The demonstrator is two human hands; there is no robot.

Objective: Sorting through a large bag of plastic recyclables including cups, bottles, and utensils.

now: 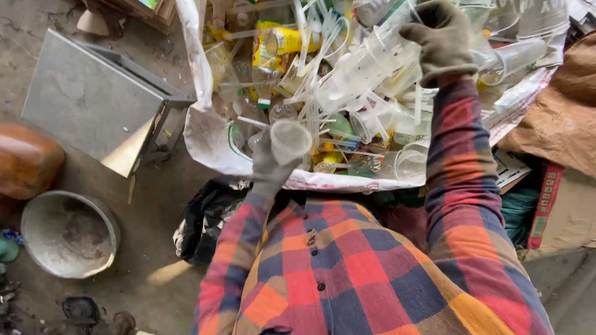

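Far left: we see a round brown vessel (25, 160) and, below it, a grey metal basin (68, 234) on the dirt floor; a flat steel stand (93, 102) sits just beside the sack.
Left hand: our gloved left hand (268, 162) is closed around a clear plastic cup (290, 140), mouth facing us; it is held above the near edge of the pile.
Sack: a white woven sack (205, 133) lies open, heaped with clear cups, bottles and yellow wrappers.
Right hand: our gloved right hand (442, 38) is curled shut on a stack of clear cups (363, 68), lifted over the far part of the pile.
Far right: brown sacking (559, 111).
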